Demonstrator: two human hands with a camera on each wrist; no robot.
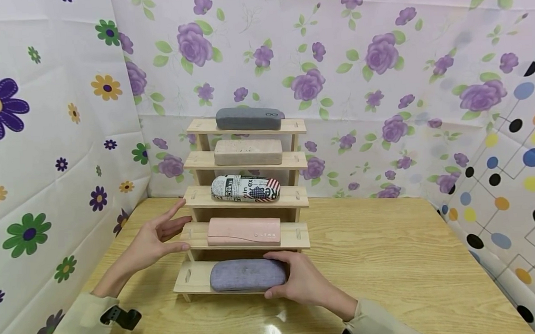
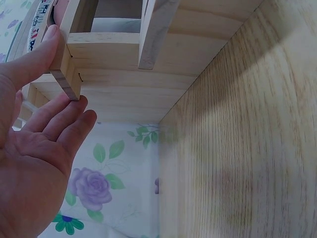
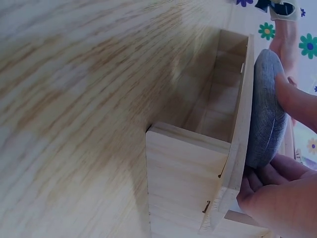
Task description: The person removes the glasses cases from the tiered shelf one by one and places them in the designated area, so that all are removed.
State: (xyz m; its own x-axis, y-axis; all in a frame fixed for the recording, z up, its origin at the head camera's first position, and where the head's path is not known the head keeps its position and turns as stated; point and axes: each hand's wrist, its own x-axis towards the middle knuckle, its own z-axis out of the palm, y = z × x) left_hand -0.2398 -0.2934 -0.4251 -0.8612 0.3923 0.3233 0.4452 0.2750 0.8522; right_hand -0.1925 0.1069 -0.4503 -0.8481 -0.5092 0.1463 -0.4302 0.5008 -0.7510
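Observation:
A stepped wooden rack (image 1: pixel 198 275) carries one glasses case on each tier. On the lowest tier lies a blue-grey fabric glasses case (image 1: pixel 240 276), whose right end my right hand (image 1: pixel 304 278) holds between thumb and fingers. In the right wrist view that case (image 3: pixel 265 111) sits against the tier board, with fingertips partly hidden behind it. My left hand (image 1: pixel 150 242) steadies the rack's left side. The left wrist view shows its thumb and fingers on either side of a board end (image 2: pixel 67 74). A pink case (image 1: pixel 243 230) rests one tier up.
Higher up are a newspaper-print case (image 1: pixel 245 188), a beige case (image 1: pixel 248 153) and, on top, a dark grey case (image 1: pixel 248 118). The rack stands on a wood-grain table (image 1: pixel 377 261). Floral sheeting (image 1: pixel 254 30) hangs behind, with patterned sheets at both sides.

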